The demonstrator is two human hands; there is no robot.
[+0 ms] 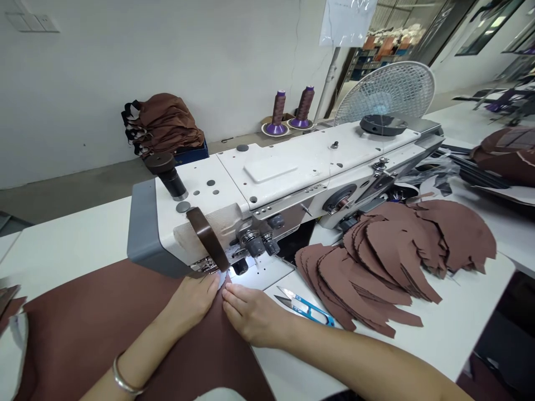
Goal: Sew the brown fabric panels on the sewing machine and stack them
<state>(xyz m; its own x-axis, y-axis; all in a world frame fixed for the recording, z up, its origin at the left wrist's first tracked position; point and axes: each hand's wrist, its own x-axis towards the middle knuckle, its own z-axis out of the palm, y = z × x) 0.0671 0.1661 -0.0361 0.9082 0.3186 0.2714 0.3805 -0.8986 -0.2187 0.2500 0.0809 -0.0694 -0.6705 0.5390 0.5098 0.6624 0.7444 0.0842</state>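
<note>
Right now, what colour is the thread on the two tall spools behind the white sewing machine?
Reddish-brown thread on purple cones, best seen in the head view.

One left hand [191, 303] and one right hand [254, 316] rest on one brown fabric panel [92, 334], in front of one sewing machine [267, 184]. One pair of thread snips [305, 306] and three overlapping stacks of cut brown pieces [390, 250] lie on the counter [451, 328]. Two cones of brown thread [278, 108] stand beside one pedestal fan [387, 92].
</note>
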